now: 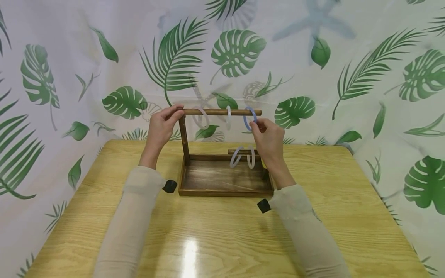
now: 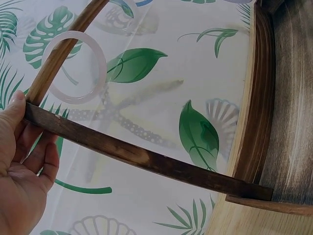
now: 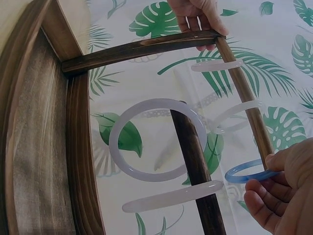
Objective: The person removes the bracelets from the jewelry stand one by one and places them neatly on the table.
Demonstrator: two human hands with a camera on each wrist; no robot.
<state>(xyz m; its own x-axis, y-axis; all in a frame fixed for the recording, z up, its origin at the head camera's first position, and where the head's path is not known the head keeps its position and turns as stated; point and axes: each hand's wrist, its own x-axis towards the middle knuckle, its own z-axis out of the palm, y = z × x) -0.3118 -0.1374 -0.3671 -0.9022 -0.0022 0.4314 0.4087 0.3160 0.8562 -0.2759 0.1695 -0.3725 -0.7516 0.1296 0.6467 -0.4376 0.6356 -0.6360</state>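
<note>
A wooden jewellery stand has a tall post and an upper rod. My left hand grips the corner where the two meet, thumb on top in the left wrist view. At the rod's free right end my right hand pinches a blue bangle between thumb and fingers; the bangle encircles the rod. Farther left on the same rod hang a white bangle and a pale pink bangle. Two pale bangles, one lavender and one whitish, hang on the shorter lower rod.
The stand's shallow wooden tray rests on a wood-grain table. A leaf-patterned cloth hangs behind. Part of a yellow thing shows beside my right wrist, mostly hidden. A black wrist camera sits at my left cuff.
</note>
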